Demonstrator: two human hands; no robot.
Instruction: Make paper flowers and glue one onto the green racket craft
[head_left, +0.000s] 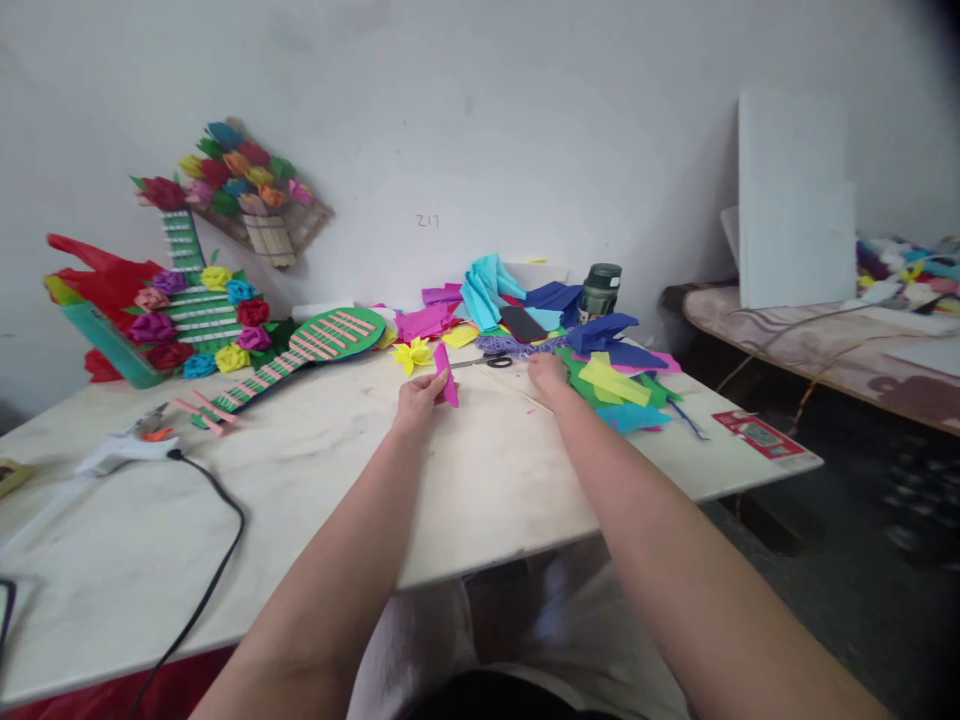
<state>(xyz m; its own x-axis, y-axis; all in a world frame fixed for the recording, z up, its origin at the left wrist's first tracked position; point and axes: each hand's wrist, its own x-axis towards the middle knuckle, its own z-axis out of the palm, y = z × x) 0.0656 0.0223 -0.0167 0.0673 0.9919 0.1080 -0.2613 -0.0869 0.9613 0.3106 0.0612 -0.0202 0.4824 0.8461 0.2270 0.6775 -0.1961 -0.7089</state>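
Observation:
My left hand (420, 398) is closed on a folded pink paper piece (447, 386), held upright just above the white tabletop (337, 480). My right hand (547, 372) reaches out over the table with its fingers curled at the end of a thin wooden stick (517, 392), beside the scissors (484, 361). A yellow paper flower (414, 354) lies just beyond the left hand. A heap of coloured paper scraps (600, 365) spreads right of the right hand.
A white glue gun (120, 452) with a black cord (217, 540) lies at the left. Paper-flower crafts (202, 310) lean on the wall. A dark green bottle (600, 290) stands at the back. A red card (761, 437) lies near the right edge. Another table (825, 340) stands to the right.

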